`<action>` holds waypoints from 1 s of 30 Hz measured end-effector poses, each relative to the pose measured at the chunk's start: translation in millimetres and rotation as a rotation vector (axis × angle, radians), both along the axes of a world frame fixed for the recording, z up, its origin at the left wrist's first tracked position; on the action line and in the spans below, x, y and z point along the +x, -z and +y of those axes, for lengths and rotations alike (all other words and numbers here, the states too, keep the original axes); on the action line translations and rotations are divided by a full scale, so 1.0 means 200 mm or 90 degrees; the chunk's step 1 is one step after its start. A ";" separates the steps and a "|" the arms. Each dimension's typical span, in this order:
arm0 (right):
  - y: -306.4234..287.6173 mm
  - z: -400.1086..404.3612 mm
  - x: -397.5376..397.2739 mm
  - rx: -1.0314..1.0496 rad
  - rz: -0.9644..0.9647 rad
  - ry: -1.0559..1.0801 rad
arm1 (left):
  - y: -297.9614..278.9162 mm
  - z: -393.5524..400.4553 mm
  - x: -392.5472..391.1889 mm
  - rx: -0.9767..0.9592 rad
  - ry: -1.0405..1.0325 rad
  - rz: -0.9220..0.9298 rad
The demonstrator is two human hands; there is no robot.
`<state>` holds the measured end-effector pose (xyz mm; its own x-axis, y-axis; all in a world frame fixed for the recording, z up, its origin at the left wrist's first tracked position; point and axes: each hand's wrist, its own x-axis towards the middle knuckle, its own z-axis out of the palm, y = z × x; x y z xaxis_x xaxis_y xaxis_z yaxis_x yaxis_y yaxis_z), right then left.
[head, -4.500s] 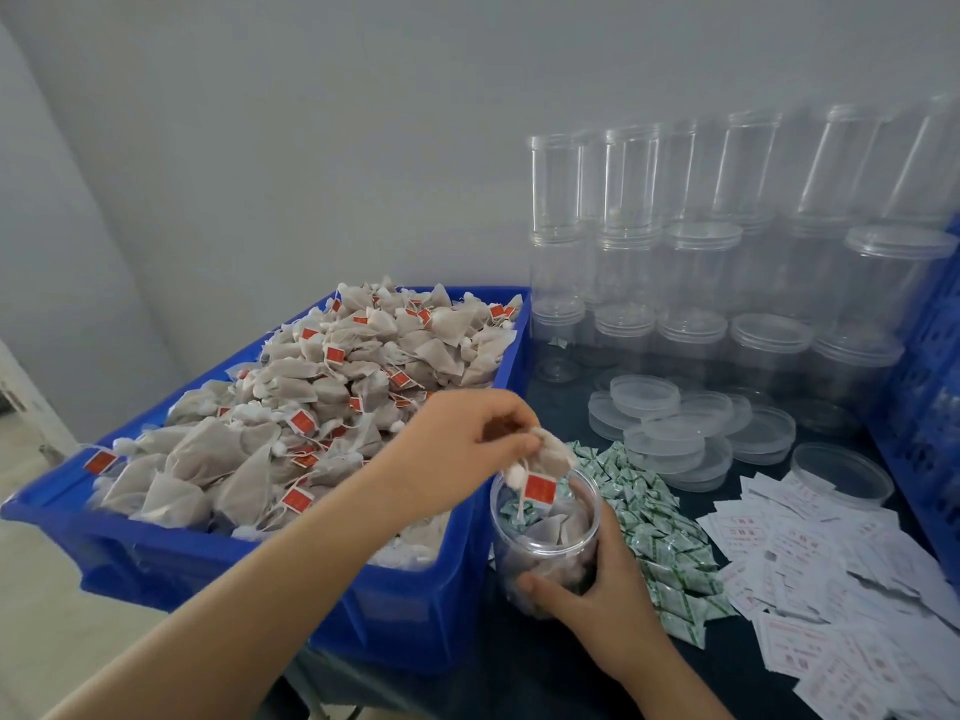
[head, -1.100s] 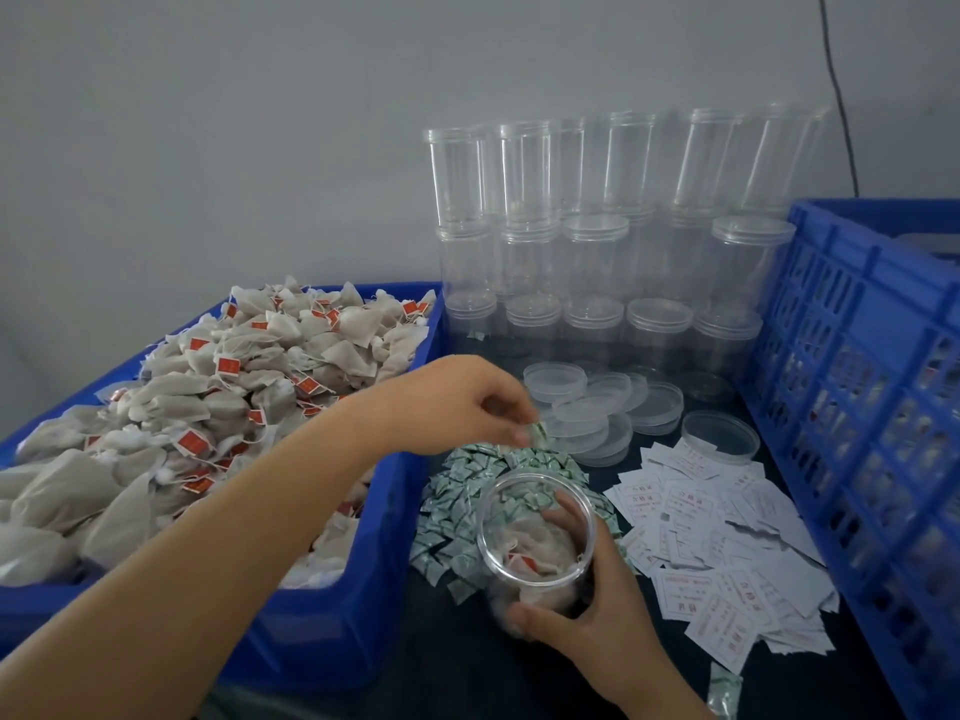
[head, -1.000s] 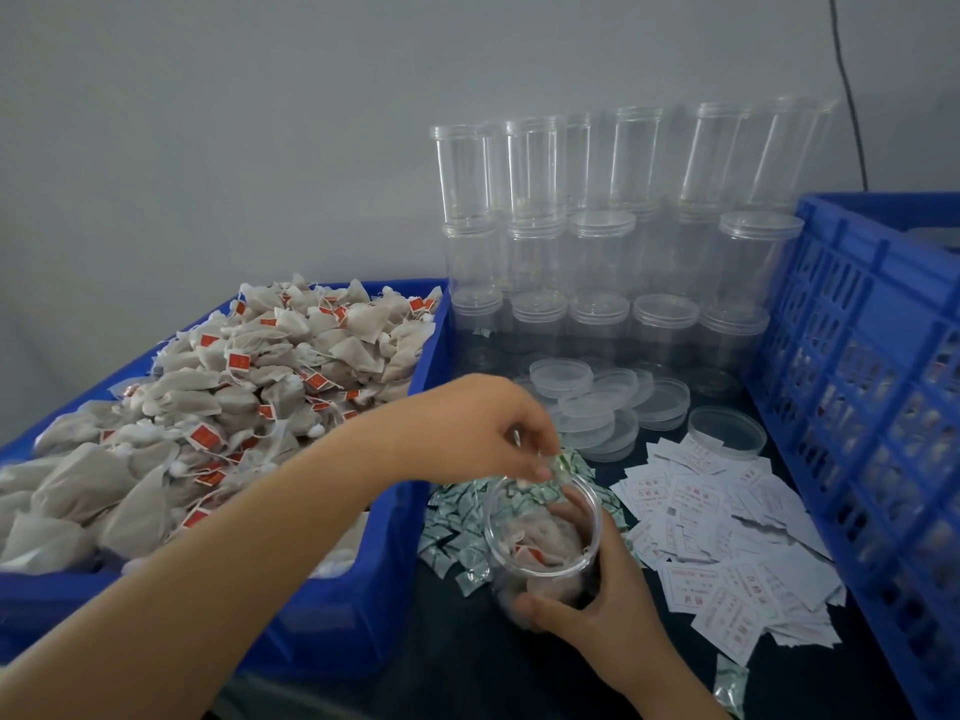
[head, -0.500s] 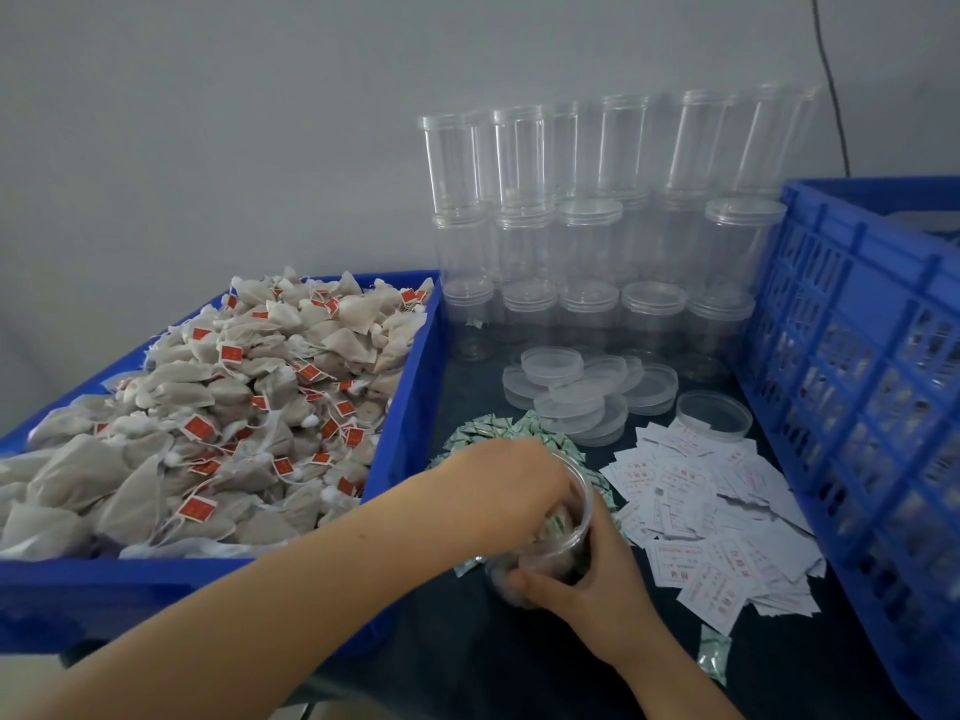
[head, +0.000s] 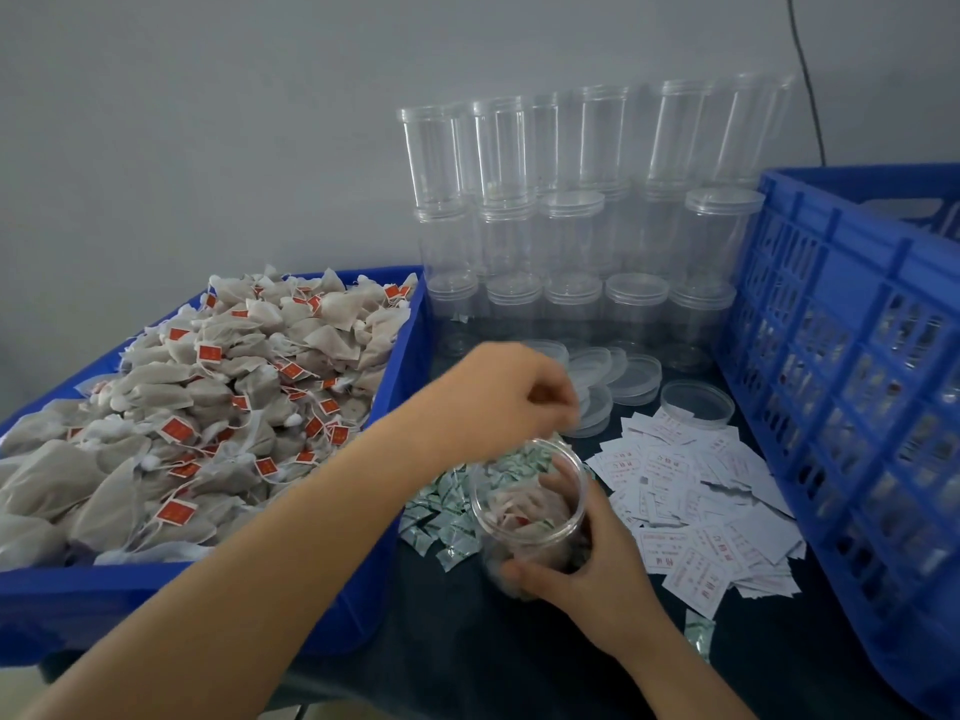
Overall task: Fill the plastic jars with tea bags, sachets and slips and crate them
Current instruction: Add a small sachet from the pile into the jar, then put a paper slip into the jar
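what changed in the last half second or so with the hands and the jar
The left hand has lifted out of the jar mouth and now hovers above it, fingers loosely curled; whether it holds anything is unclear. A green sachet now lies inside on the tea bags. The right hand still grips the jar in place.

Left hand (head: pixel 498 394) lifted off jar (head: pixel 530 504); green sachet now inside.

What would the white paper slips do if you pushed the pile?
The slips look thin and flat, so they would probably slide and fan out over the dark table. They lie loosely overlapped, so a push likely scatters them. They seem very light, and might bend or flutter when lifted.
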<state>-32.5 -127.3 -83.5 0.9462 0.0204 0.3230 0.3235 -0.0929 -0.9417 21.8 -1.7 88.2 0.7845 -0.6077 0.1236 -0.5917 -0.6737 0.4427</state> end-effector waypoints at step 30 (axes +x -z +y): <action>0.05 -0.44 -0.33 0.034 0.043 0.195 | 0.74 -0.70 0.36 -0.072 -0.165 0.167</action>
